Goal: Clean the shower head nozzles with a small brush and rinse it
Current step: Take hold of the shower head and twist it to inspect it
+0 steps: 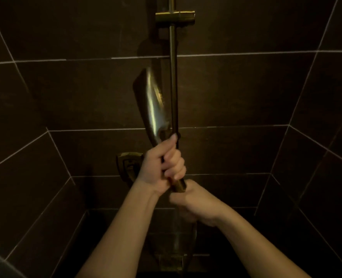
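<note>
A brass-coloured hand shower head (151, 103) stands upright in front of the vertical slide rail (173, 81), its flat head blurred and turned edge-on, so the nozzles are hidden. My left hand (162, 165) is wrapped around its handle. My right hand (194, 203) is closed just below the handle's lower end, where the hose (193, 243) hangs down. No brush is visible.
Dark tiled walls (65, 93) close in on three sides. A brass slider bracket (175, 17) sits high on the rail. A brass wall fitting (129, 163) is mounted left of my left hand. A brass fixture (172, 263) shows dimly at the bottom.
</note>
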